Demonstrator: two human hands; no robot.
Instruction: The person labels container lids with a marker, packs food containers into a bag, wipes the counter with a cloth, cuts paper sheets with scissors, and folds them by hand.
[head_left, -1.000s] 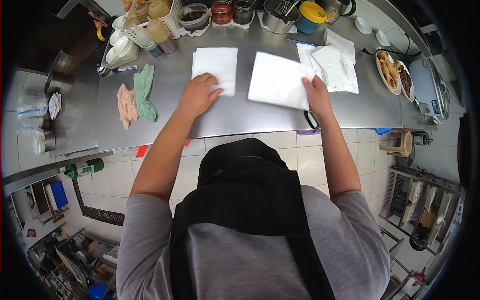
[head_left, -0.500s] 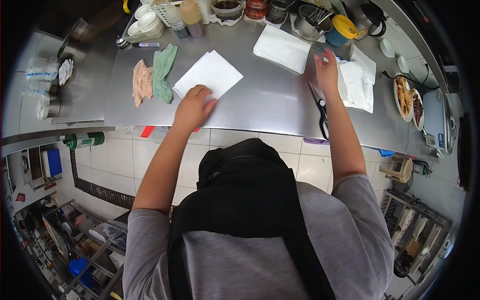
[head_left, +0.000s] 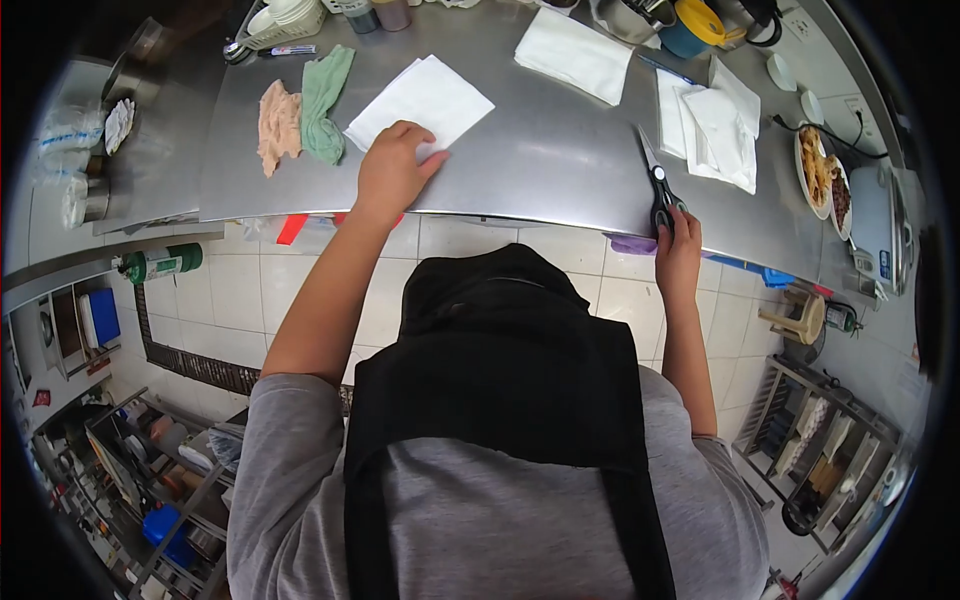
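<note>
My left hand (head_left: 397,165) rests on the lower edge of a white folded sheet (head_left: 430,100) lying tilted on the steel table (head_left: 520,180); its fingers are bent and the thumb stands apart. At the table's front edge, my right hand (head_left: 680,250) has its fingers on the black handles of the scissors (head_left: 658,182), whose blades point away from me. A second white folded stack (head_left: 573,55) lies farther back, untouched. Right of the scissors are more white sheets (head_left: 715,130), loosely overlapped.
Green cloth (head_left: 323,105) and peach cloth (head_left: 279,128) lie at the left. A marker (head_left: 288,50) and a basket of white cups (head_left: 285,22) are behind them. At the back right stand a blue tub with yellow lid (head_left: 690,30) and plates of food (head_left: 815,172).
My right hand has let go of the second white stack, now lying farther back, and come down to the scissors. The sheet under my left hand has turned to a slant.
</note>
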